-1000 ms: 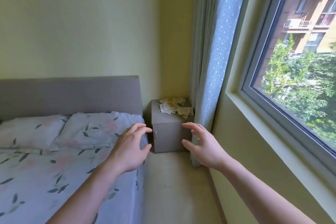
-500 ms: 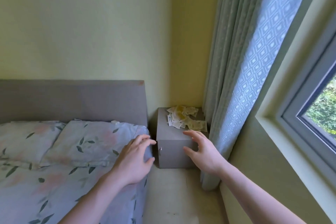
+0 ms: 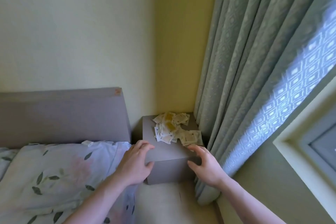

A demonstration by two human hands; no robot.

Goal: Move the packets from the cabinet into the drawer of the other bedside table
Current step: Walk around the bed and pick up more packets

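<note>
A small grey bedside cabinet (image 3: 169,167) stands in the corner between the bed and the curtain. On its top lies a loose heap of several white and yellow packets (image 3: 175,129). My left hand (image 3: 135,163) hovers at the cabinet's front left corner, fingers spread and empty. My right hand (image 3: 205,165) is at the front right corner, fingers apart, its fingertips close to the nearest packets. The cabinet's front is mostly hidden behind my hands.
A bed with a leaf-patterned pillow (image 3: 60,165) and grey headboard (image 3: 63,114) lies to the left. A grey-green curtain (image 3: 245,78) hangs right of the cabinet down to the floor. A window sill (image 3: 300,160) runs along the right. Beige floor (image 3: 172,203) lies in front.
I have come closer to the cabinet. Both hands have reached forward from in front of it to its front corners, and the view has tilted down and left off the window.
</note>
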